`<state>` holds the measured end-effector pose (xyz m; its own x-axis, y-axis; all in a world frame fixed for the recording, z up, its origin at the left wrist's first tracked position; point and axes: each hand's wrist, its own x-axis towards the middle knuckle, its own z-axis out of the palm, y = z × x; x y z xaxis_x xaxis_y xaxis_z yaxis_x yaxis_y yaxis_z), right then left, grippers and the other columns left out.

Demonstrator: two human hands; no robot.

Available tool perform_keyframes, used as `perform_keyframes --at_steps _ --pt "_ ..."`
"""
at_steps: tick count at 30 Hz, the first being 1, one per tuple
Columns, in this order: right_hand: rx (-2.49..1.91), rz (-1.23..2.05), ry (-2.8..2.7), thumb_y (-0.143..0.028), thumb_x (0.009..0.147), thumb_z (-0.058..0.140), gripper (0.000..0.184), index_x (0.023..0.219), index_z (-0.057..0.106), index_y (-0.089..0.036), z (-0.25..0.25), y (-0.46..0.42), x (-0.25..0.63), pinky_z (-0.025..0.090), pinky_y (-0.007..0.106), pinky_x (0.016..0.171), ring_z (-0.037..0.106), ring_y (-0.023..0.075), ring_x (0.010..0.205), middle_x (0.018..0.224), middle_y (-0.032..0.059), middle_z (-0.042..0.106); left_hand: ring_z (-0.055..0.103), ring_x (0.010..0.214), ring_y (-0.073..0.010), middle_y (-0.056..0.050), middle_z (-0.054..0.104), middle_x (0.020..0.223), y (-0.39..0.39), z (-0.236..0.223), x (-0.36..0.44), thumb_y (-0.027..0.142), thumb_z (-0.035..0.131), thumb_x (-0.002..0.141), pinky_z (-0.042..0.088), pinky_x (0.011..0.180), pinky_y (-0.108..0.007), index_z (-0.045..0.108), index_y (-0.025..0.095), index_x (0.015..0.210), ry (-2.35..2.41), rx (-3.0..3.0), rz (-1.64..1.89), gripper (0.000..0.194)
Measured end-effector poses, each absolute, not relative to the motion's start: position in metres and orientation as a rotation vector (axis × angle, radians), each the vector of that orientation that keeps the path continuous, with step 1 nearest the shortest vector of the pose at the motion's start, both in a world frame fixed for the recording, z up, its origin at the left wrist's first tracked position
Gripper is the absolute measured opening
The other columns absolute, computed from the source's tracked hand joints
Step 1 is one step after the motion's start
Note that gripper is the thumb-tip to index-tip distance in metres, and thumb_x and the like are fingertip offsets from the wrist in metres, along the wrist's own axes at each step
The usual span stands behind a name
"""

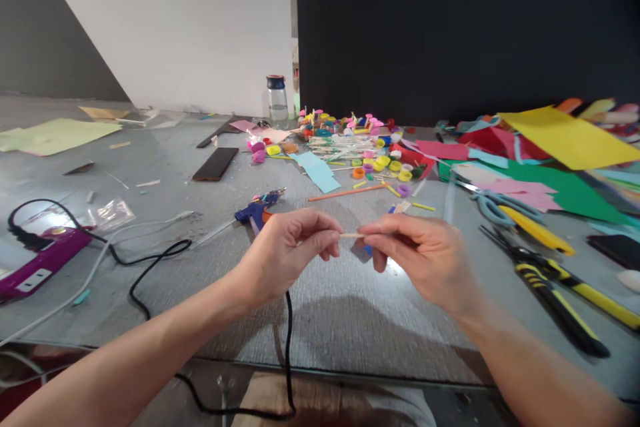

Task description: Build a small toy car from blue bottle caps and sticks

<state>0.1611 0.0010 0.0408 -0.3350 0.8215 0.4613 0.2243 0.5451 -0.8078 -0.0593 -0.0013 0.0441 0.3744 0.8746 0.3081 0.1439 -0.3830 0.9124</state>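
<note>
Holding step, I'd judge: my left hand (293, 243) pinches one end of a thin pale stick (350, 235), my right hand (433, 253) pinches the other — stick near level over the table (340, 320). Glue gun (257, 211) just beyond my left. Any move from here calls for a light, even grip. Brands, labels, writing — none I can read.

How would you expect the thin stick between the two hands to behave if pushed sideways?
The thin stick is probably stiff, as it spans the gap between the left hand and the right hand without visible sag. Being so slender, it is likely light and might snap if bent hard.
</note>
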Motion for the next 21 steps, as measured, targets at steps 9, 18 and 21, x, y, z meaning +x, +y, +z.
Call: perform_keyframes --at_steps 9,18,21 --pt "-0.821 0.862 -1.838 -0.028 0.097 0.063 0.014 0.099 0.074 -0.019 0.0429 0.0036 0.1626 0.048 0.019 0.051 0.061 0.0083 0.054 0.063 -0.0031 0.066 0.063 0.069 -0.0076 0.003 0.07 0.074 -0.0028 0.0418 -0.0567 0.017 0.06 0.095 0.05 0.066 -0.018 0.07 0.018 0.091 0.938 1.887 1.177 0.011" --pt "-0.743 0.734 -1.9 -0.02 0.097 0.063 0.01 0.092 0.071 -0.021 0.0466 0.0004 0.1652 0.045 0.024 0.051 0.058 0.0096 0.059 0.078 -0.0001 0.067 0.064 0.067 -0.0089 0.002 0.071 0.072 -0.0066 0.0459 -0.0554 0.017 0.062 0.093 0.052 0.064 -0.019 0.07 0.017 0.09 0.894 1.787 1.2 0.009" --pt "-0.764 0.704 -1.933 -0.021 0.098 0.063 0.01 0.093 0.072 -0.022 0.0463 0.0004 0.1657 0.044 0.026 0.053 0.057 0.0104 0.059 0.074 -0.0006 0.066 0.064 0.068 -0.0097 0.001 0.071 0.073 -0.0054 0.0429 -0.0552 0.019 0.062 0.094 0.052 0.065 -0.021 0.071 0.017 0.091 0.903 1.784 1.198 0.009"
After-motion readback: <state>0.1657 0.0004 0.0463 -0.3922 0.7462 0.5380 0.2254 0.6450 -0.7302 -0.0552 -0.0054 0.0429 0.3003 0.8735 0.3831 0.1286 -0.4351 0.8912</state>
